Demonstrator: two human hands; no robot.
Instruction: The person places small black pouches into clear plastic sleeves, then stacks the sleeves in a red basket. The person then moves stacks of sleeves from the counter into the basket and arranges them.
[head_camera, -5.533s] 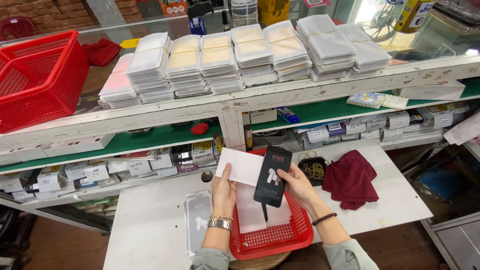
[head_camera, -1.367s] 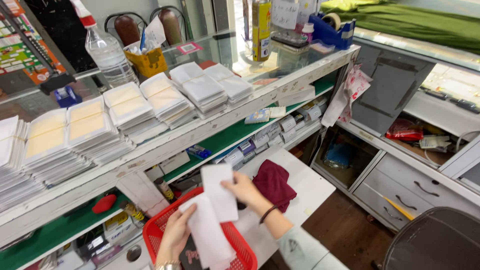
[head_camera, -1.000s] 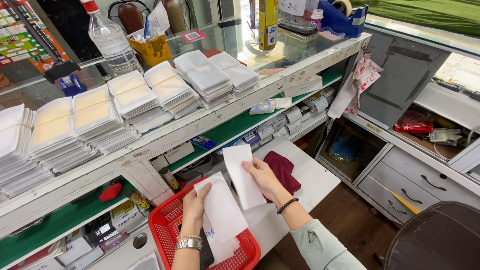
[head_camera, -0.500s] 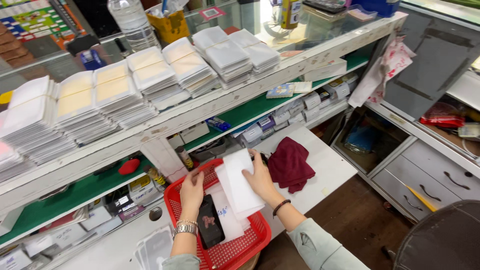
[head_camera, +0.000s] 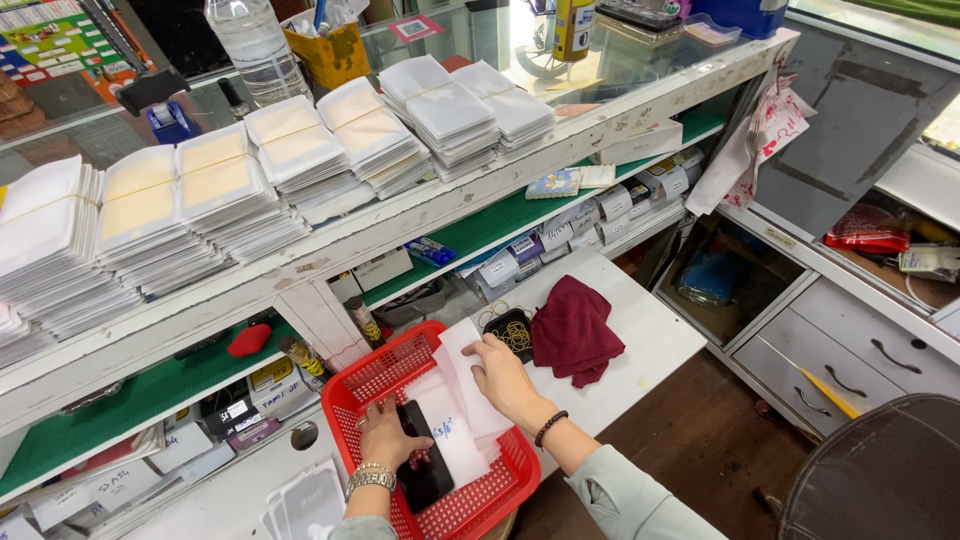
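A red mesh basket (head_camera: 372, 376) sits on the white counter (head_camera: 655, 330) in front of me. My left hand (head_camera: 385, 437) reaches into it, fingers on a black phone (head_camera: 428, 476) lying flat in the basket. My right hand (head_camera: 500, 375) holds a white paper packet (head_camera: 462, 365) over the basket's right side. Another white packet (head_camera: 452, 445) with handwriting lies in the basket beside the phone. A watch is on my left wrist, a dark bead bracelet on my right.
A maroon cloth (head_camera: 573, 328) and a small black tray of rubber bands (head_camera: 514, 331) lie right of the basket. Stacks of white packets (head_camera: 300, 165) fill the shelf above. Green-lined shelves hold small boxes. Drawers (head_camera: 850, 365) and a dark chair (head_camera: 885, 475) stand to the right.
Both hands have come down from chest height into the basket. The phone now lies in the basket under my left hand, and the white packets were lowered with them.
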